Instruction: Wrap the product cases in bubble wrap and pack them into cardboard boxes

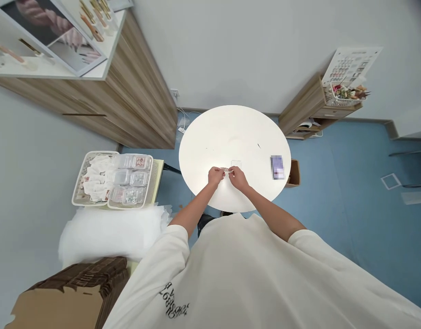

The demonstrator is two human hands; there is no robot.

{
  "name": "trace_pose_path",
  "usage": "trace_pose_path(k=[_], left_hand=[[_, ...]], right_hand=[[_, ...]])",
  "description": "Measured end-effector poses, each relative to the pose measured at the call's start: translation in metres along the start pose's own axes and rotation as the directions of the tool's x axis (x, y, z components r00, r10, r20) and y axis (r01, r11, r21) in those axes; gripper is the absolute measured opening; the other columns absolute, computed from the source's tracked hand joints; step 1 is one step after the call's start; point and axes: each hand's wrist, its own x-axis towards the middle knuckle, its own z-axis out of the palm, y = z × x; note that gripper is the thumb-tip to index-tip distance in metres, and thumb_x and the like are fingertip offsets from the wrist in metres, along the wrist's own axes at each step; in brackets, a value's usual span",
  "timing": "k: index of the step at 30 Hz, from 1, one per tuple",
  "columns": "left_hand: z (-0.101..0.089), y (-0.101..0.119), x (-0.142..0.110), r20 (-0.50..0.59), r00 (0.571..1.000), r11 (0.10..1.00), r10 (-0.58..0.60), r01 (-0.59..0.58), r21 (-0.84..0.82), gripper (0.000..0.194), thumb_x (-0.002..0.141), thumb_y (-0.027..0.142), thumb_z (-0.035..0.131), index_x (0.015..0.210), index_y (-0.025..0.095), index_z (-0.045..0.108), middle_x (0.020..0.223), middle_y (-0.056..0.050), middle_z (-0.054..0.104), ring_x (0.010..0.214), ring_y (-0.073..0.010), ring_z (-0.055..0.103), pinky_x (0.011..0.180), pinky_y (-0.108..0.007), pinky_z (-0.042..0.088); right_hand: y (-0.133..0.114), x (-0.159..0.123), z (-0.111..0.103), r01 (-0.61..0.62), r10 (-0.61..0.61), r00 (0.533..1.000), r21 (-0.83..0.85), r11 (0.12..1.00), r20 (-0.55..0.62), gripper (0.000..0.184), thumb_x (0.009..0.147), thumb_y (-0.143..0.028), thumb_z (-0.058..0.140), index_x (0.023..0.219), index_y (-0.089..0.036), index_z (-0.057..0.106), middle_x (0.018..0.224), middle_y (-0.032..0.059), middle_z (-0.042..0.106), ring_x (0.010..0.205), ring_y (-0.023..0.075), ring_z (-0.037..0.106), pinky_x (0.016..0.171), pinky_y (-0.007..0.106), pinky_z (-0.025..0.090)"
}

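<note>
My left hand [215, 176] and my right hand [238, 177] meet above the near half of a round white table [231, 123]. Their fingertips are closed on a small, pale, see-through piece [226, 170], one hand at each end. It is too small to make out its kind. Just beyond my right fingers lies a flat, clear square item [236, 162], faint against the white top.
On the table's right lies a blurred purple packet [277, 167]; a thin dark sliver [258, 145] lies farther back. White baskets [146, 183] with clear boxes stand at left, above white wrapping sheets [110, 233] and folded cardboard [62, 306]. A brown box [294, 173] sits right of the table.
</note>
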Motion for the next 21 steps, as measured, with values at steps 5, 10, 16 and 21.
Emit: trace_pose_path(k=[5,10,16,21], left_hand=[[0.032,-0.030,0.008,-0.013,1.000,0.995,-0.026,0.027,0.093,0.015,0.081,0.021,0.070,0.094,0.019,0.063,0.094,-0.009,0.075,0.084,-0.0190,0.074,0.074,-0.033,0.059],[0.050,-0.051,0.008,0.004,1.000,0.964,0.026,-0.026,0.265,0.016,0.079,0.017,0.068,0.095,0.021,0.067,0.089,-0.005,0.075,0.086,-0.0193,0.072,0.080,-0.035,0.057],[0.057,-0.065,0.009,-0.010,0.996,0.923,0.090,-0.080,0.376,0.024,0.083,0.016,0.062,0.106,0.022,0.065,0.115,-0.008,0.071,0.105,-0.0207,0.068,0.094,-0.037,0.052],[0.054,-0.072,0.009,0.067,0.998,0.940,0.010,-0.032,0.339,0.037,0.084,0.016,0.060,0.121,0.022,0.058,0.135,-0.011,0.063,0.118,-0.0220,0.063,0.100,-0.036,0.048]], right_hand=[[0.036,-0.008,-0.016,-0.145,0.152,0.987,0.112,0.983,-0.053,0.020,0.085,-0.027,0.051,0.100,-0.023,0.063,0.116,0.0080,0.065,0.092,0.0201,0.064,0.088,0.038,0.054],[0.068,-0.011,-0.025,-0.390,0.414,0.907,0.215,0.895,-0.080,0.020,0.077,-0.029,0.059,0.095,-0.023,0.061,0.095,0.0023,0.069,0.083,0.0197,0.066,0.078,0.036,0.055],[0.098,-0.015,-0.021,-0.506,0.538,0.843,0.313,0.804,-0.018,0.024,0.070,-0.027,0.064,0.093,-0.023,0.059,0.075,-0.0029,0.066,0.069,0.0179,0.064,0.064,0.031,0.051],[0.110,-0.016,-0.010,-0.577,0.634,0.773,0.379,0.723,-0.034,0.020,0.070,-0.025,0.064,0.089,-0.023,0.058,0.075,-0.0031,0.065,0.070,0.0173,0.067,0.065,0.029,0.052]])
